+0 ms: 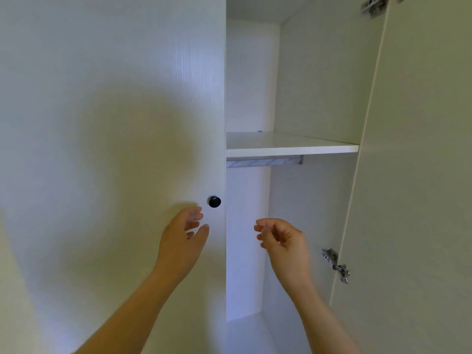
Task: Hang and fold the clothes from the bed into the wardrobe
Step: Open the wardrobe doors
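- While the wardrobe stands half open, the step in hand seems to be opening it: the right door is swung out and the left door is closed.
- The left hand hovers just below and left of the black knob, fingers loosely curled, touching and holding nothing.
- The right hand hangs before the open compartment, fingers loosely curled round nothing.
- The likely next move is to pinch the knob and pull that door outward.
- Inside, a white shelf parts the upper and lower spaces; no garment shows in either.
- The clothes and the bed are out of view.
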The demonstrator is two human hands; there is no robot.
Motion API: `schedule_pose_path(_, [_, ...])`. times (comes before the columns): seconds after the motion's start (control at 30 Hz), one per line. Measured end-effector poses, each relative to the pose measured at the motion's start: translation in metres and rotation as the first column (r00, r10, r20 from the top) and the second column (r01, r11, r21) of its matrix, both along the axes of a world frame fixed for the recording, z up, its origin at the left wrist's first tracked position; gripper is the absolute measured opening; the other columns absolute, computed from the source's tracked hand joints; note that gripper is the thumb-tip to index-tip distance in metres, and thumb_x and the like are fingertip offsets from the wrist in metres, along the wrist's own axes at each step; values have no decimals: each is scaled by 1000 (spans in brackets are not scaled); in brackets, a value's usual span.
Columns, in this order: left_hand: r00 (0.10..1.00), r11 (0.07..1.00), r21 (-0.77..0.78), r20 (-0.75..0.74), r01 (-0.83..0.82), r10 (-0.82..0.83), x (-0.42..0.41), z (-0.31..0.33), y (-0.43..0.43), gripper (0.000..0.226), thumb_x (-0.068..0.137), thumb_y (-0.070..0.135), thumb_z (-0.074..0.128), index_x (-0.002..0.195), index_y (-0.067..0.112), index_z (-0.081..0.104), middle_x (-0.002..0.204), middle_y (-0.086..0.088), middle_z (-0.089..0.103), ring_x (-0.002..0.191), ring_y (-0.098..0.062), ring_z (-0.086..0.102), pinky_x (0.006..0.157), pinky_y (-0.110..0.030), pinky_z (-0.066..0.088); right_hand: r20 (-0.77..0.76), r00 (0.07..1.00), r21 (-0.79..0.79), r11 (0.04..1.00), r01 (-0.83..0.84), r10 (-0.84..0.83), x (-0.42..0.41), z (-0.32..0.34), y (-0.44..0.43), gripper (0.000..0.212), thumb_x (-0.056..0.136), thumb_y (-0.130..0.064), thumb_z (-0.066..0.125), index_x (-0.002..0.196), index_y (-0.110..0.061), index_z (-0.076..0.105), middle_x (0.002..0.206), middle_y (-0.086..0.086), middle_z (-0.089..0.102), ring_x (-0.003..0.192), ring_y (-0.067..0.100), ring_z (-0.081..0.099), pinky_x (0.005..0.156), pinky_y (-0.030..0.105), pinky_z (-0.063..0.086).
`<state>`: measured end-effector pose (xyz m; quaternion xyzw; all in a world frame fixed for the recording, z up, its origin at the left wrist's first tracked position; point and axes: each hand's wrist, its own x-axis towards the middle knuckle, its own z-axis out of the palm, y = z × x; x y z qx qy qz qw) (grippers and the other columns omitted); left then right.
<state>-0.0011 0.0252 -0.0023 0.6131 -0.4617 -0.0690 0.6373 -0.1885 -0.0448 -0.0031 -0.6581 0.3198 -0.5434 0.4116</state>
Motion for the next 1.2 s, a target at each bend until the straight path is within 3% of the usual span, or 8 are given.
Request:
schedule_pose_path(0.2, [987, 987, 18, 13, -158, 157, -39, 10, -45, 37, 89, 11, 63, 118, 31, 55, 111, 15, 59, 97, -5, 59, 73, -14, 42, -29, 989, 8, 989, -145, 145, -34, 9, -58, 30, 93, -2, 56, 91, -26, 73, 89, -10, 74, 86, 16, 69, 81, 38, 58])
schedule_pose_path(0.33, [946, 949, 48, 111, -311, 305, -34, 22, -59, 14, 88, 9, 61, 97, 19, 61, 88, 4, 63, 80, -15, 61, 64, -15, 43, -23, 986, 23, 987, -162, 163, -41, 5, -64, 30, 93, 0, 56, 91, -25, 73, 88, -7, 74, 85, 16, 70, 81, 37, 58])
schedule_pose_path(0.43, [915, 924, 25, 156, -381, 372, -40, 26, -64, 13, 87, 7, 58, 85, 19, 62, 77, 5, 62, 72, -10, 59, 65, -22, 45, -51, 976, 28, 977, -213, 214, -53, 1, -81, 28, 94, -1, 56, 94, -22, 73, 90, -5, 75, 85, 16, 70, 84, 38, 59])
schedule_pose_path(0.57, [909, 917, 4, 136, -398, 394, -52, 25, -53, 15, 86, 7, 57, 80, 20, 61, 74, 4, 61, 69, -13, 57, 68, -29, 48, -48, 958, 43, 959, -280, 282, -56, 5, -87, 30, 94, 1, 55, 93, -23, 73, 88, -6, 75, 82, 14, 71, 80, 32, 59])
schedule_pose_path(0.77, [926, 937, -29, 150, -347, 347, -73, 17, -8, 15, 89, 10, 58, 82, 23, 61, 77, 5, 61, 68, -11, 56, 63, -17, 46, 13, 925, 9, 925, -381, 381, -36, 27, -70, 24, 95, -7, 57, 91, -25, 73, 88, -3, 75, 83, 16, 71, 81, 36, 60])
schedule_pose_path(0.87, [930, 944, -34, 162, -328, 329, -82, 16, 16, 10, 90, 12, 58, 85, 21, 60, 77, 3, 61, 66, -12, 55, 62, -19, 47, 24, 874, 6, 874, -486, 485, -15, 42, -51, 14, 95, -16, 60, 99, -21, 72, 94, -1, 75, 87, 16, 71, 83, 35, 59])
schedule_pose_path(1.07, [936, 947, -53, 143, -317, 321, -98, 14, 61, 10, 89, 9, 61, 92, 19, 61, 78, 1, 60, 64, -9, 50, 59, -13, 43, 67, 762, -69, 765, -641, 644, 10, 70, -12, 23, 95, -24, 61, 115, -18, 70, 101, -4, 75, 90, 11, 71, 82, 26, 58])
schedule_pose_path(1.2, [942, 948, -49, 112, -313, 317, -107, 16, 84, 11, 89, 8, 61, 89, 19, 61, 77, 1, 58, 64, -10, 47, 59, -13, 41, 4, 717, -153, 709, -688, 697, 17, 77, 12, 17, 95, -20, 60, 107, -21, 73, 97, -6, 75, 88, 12, 70, 81, 26, 58])
